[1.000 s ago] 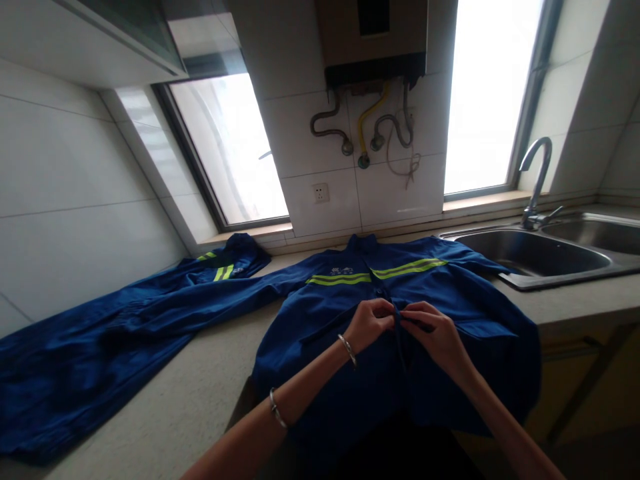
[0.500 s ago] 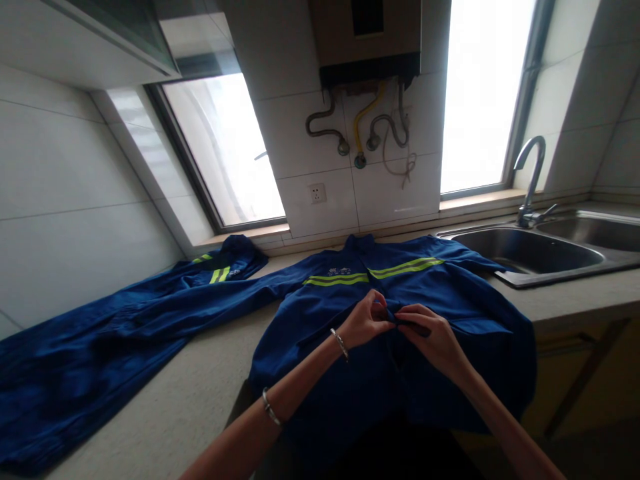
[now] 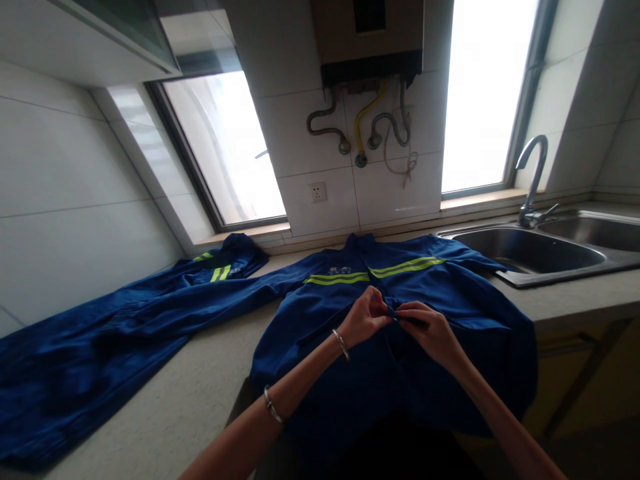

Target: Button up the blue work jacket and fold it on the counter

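1. Two hands at work, both on the blue jacket point(image 3: 387, 360): L hand point(image 3: 367, 317) pinches the front edge w/ thumb + fingers; R hand point(image 3: 433, 330) pinches the same strip just beside it, fingertips nearly meeting. Btn, if any, hidden.
2. Jacket lies face up on the surface point(image 3: 165, 387), collar twd the wall, hem drooping over the front edge. One sleeve stretches L, other reaches the sink point(image 3: 540, 250) rim.
3. Other blue garment point(image 3: 115, 327) on L, bunched, w/ yellow-green stripes; jacket sleeve runs up against it, hard to tell where one ends.
4. In the way: L hand covers part of the front opening; 2 bracelets point(image 3: 341, 344) on L arm, clear of cloth.
5. Behind: faucet point(image 3: 533, 180) at sink, water heater point(image 3: 370, 33) on wall w/ hoses point(image 3: 361, 127) below, socket point(image 3: 318, 192), window point(image 3: 225, 147) on L + another on R; cabinet point(image 3: 90, 47) top L.
6. Vs 1 s ago: strip stood up long btwn the hands; now just a short bit shows at the fingertips, L fingers more curled. Jacket + other garment haven't moved.
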Demonstrator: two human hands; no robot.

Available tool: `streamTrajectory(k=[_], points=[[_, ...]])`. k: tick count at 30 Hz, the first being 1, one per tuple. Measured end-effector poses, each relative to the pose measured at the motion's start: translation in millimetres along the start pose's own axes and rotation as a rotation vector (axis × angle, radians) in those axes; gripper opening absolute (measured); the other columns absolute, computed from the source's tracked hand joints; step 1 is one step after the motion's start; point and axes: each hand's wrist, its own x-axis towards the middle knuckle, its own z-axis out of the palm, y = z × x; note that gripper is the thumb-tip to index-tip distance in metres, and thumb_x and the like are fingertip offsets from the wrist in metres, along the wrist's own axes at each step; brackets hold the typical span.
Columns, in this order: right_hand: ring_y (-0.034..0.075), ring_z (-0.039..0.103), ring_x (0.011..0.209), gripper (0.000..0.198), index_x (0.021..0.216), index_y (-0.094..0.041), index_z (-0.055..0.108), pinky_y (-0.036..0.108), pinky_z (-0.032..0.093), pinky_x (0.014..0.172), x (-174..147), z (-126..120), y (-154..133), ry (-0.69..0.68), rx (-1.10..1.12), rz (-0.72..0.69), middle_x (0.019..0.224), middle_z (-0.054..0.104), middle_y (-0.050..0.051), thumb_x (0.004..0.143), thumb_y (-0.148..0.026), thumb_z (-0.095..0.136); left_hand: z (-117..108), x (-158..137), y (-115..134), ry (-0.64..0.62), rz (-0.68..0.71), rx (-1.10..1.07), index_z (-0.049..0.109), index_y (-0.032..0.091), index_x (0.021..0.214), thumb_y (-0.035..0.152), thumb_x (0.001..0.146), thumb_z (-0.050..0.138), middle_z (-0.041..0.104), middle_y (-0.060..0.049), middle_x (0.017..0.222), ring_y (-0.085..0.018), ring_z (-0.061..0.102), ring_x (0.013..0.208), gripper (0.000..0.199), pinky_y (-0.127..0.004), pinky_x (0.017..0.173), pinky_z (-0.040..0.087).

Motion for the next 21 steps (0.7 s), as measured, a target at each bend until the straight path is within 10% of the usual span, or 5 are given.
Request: streamTrajectory(k=[21], points=[[0.019,0.062,0.085,0.011,0.079,-0.02,0.071,0.033,0.049,0.08,5.4,-0.6,0.4,-0.031,-0.044,0.023,0.093,0.065,0.004,0.075,-0.02,0.06,7.0,1.9,-9.1,0.143,-0.071,0.114,0.047,0.016,0.088,0.027,0.061,0.077,0.057,0.003,0.071,-0.009,0.054,0.064,0.043,-0.021,0.058,0.039]])
